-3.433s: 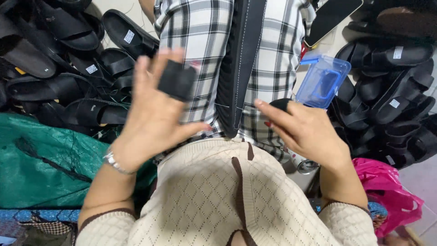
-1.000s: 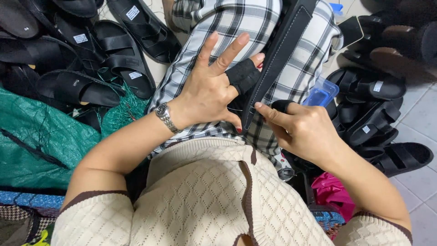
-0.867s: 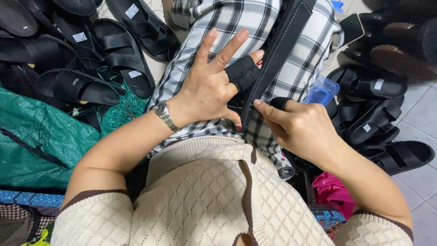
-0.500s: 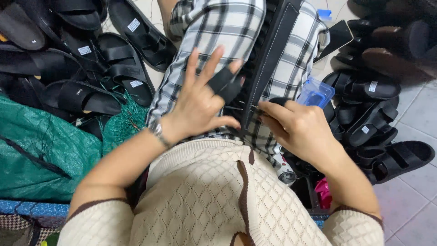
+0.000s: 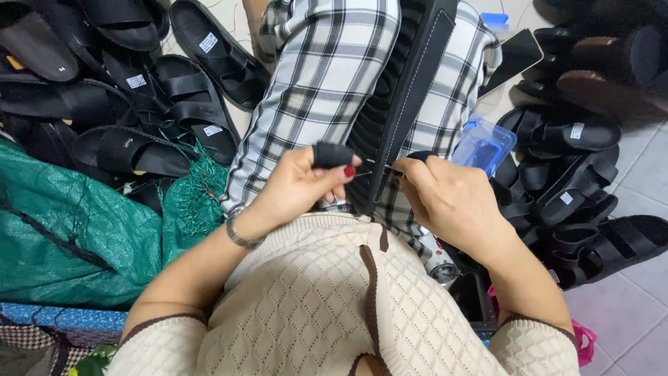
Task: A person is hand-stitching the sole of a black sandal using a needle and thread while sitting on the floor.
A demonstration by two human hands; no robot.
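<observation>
1. The left hand (image 5: 296, 188) is closed on a small black strap piece (image 5: 332, 154), pinched between thumb and fingers at the middle of the view, just left of the lower end of a long black sandal sole (image 5: 403, 97).
2. The sole lies lengthwise on the person's lap, over the plaid trousers (image 5: 327, 76), its ribbed underside turned up and a smooth stitched edge on the right side.
3. The right hand (image 5: 452, 198) has its fingers drawn together at the sole's lower edge; a thin needle-like item seems to pass between the two hands (too fine to say for certain), so what exactly the fingers clamp I cannot tell.
4. A metal bracelet (image 5: 240, 233) circles the left wrist, and the cream knitted sweater (image 5: 334, 306) fills the bottom of the view.
5. Beside the right hand, just past the right knee, sits a clear blue plastic box (image 5: 483, 143); a dark phone (image 5: 511, 59) lies further up on the floor.
6. The room's floor is pale tile (image 5: 626, 313), visible at the lower right.
7. A heap of finished black sandals (image 5: 132, 90) covers the floor to the left, some carrying small white labels; another pile of black sandals (image 5: 577, 174) crowds the right side.
8. A green mesh sack (image 5: 76, 230) lies crumpled at the left, below the left heap, and a bit of pink plastic bag (image 5: 581, 341) shows by the right elbow.
</observation>
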